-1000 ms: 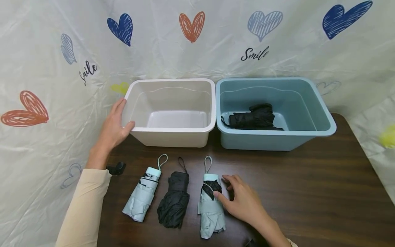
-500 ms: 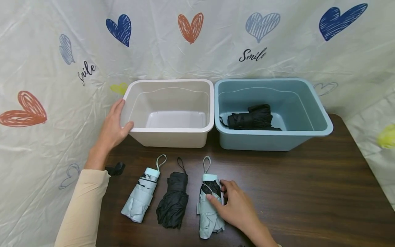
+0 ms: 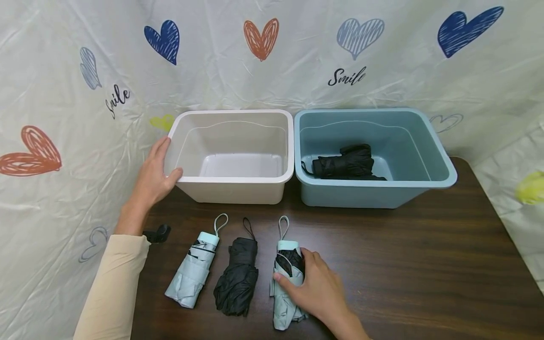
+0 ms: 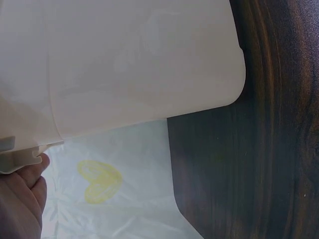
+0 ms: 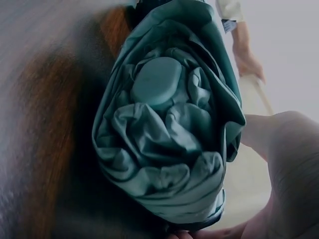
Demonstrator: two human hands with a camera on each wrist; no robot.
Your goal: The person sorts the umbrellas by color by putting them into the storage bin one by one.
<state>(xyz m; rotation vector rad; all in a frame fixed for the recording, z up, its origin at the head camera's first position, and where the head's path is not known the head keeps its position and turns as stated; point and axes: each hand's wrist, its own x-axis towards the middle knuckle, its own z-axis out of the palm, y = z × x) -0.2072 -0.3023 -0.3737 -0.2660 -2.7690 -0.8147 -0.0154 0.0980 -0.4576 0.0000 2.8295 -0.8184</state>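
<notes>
One pale-green umbrella [image 3: 283,304] is gripped by the right hand [image 3: 318,288]; the white bin [image 3: 233,192] is held by the left hand [image 3: 154,178].

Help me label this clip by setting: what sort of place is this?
Probably an indoor tabletop, perhaps in a home, though the wider room is out of view. What suggests it: a dark table, folded umbrellas lying on it, and a heart-printed sheet behind.
</notes>
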